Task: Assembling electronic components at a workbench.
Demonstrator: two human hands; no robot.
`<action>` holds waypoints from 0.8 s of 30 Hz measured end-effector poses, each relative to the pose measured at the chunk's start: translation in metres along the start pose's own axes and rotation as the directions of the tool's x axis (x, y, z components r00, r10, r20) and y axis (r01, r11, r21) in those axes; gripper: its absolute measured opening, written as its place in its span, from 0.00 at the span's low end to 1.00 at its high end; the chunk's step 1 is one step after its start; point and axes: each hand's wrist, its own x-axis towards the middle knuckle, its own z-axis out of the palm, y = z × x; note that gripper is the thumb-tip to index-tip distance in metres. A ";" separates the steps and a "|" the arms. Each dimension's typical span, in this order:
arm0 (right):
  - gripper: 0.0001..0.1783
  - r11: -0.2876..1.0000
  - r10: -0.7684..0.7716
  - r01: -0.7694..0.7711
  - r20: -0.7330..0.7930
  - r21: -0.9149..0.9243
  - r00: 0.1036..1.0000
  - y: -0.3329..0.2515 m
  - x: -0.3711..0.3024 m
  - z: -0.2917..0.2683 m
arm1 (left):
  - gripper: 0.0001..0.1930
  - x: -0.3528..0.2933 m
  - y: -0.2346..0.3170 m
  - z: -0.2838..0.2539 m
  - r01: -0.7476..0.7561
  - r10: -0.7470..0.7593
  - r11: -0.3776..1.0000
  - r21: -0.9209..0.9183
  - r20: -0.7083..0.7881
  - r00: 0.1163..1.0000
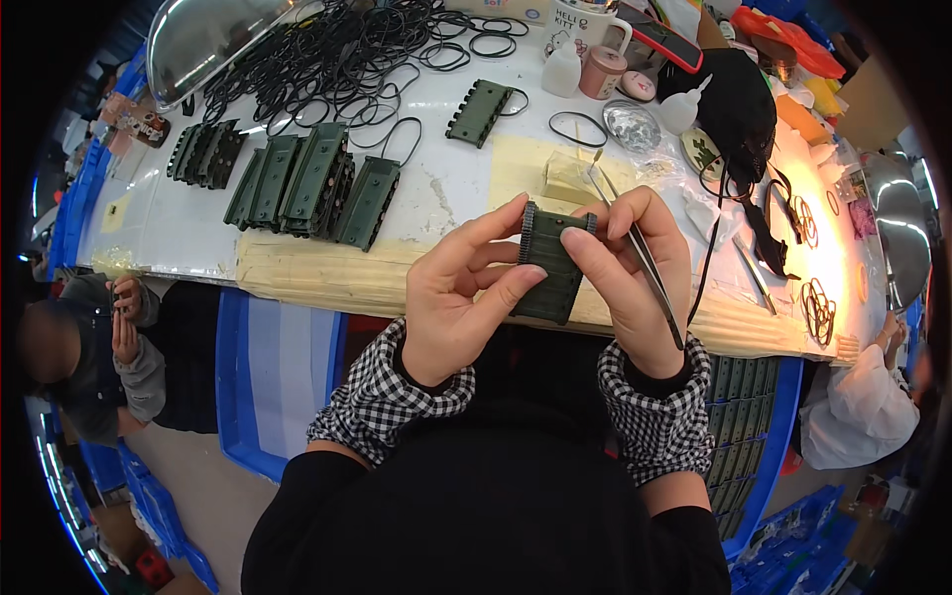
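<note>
Both my hands hold one dark green plastic toy tank chassis (551,286) above the front edge of the table. My left hand (446,293) pinches its left side, thumb on the upper face and fingers along the edge. On the other side my right hand (640,283) presses its thumb near the chassis's far end. Metal tweezers (650,266) also rest in my right hand, their tips pointing away from me. Dark toothed wheels show at the chassis's far corners. Its underside is hidden.
Green chassis (312,183) stand grouped at left; another chassis (479,112) lies farther back. Black rubber loops (327,59) are heaped behind. A taped block (575,178), white mug (580,28) and bottles stand beyond my hands. Blue crates (263,382) flank me; other people sit either side.
</note>
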 end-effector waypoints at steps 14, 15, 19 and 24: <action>0.07 0.975 0.214 -0.210 -0.049 0.079 0.976 0.000 0.017 -0.013 | 0.27 -0.001 0.011 -0.011 0.369 -0.367 0.847 -0.382 0.082 0.927; 0.06 0.969 0.240 -0.236 -0.051 0.074 0.970 -0.002 0.017 -0.013 | 0.27 -0.001 0.011 -0.011 0.366 -0.366 0.851 -0.376 0.074 0.928; 0.11 0.967 0.254 -0.251 -0.065 0.051 0.965 -0.002 0.019 -0.009 | 0.27 -0.003 0.011 -0.016 0.344 -0.344 0.863 -0.371 0.068 0.937; 0.13 0.980 0.195 -0.189 0.112 -0.064 0.974 -0.002 0.015 -0.007 | 0.27 -0.011 0.015 -0.033 0.334 -0.320 0.911 -0.241 0.097 0.943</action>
